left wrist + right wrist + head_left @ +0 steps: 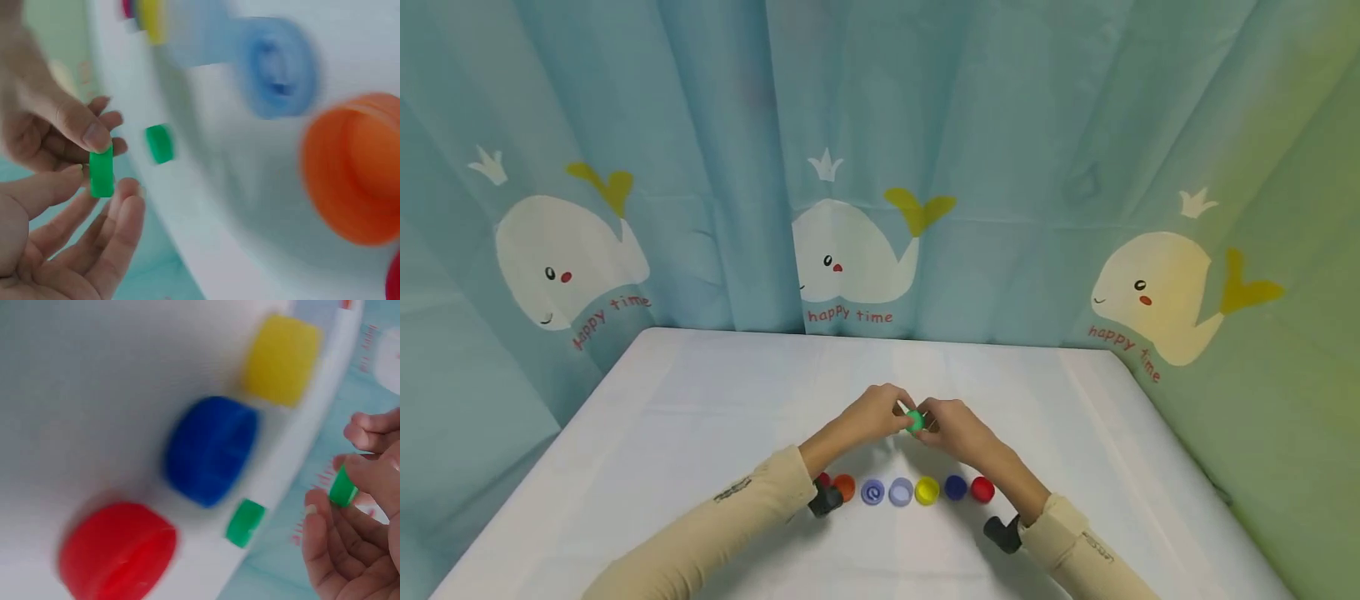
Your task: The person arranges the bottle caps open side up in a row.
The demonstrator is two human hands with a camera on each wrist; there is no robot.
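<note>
Caps sat in a row on the white counter (700, 400) close to me. From the left, a dark red one (822, 479) was half hidden by my wrist. Next came a round orange plastic cap (844, 487), a lilac-blue cap (872, 492), a pale lilac cap (900, 492), a yellow cap (927, 490), a dark blue cap (955, 487) and a bright red cap (982, 489).

Beyond the row my left hand (868, 414) met my right hand (955, 429) above the counter. Between them was a small green plastic bottle cap (914, 421), held on edge and clear of the surface. The fingers (62, 181) of my left hand pinched one side, with the rest lying loose and spread beneath. My right thumb and fingers nipped the other side.

A second small green piece (245, 522) lay on the counter just below. It was too blurred for me to name.

I judged this the handover or turning step. The next move called for one hand to take a firm grip before the other let go.
</note>
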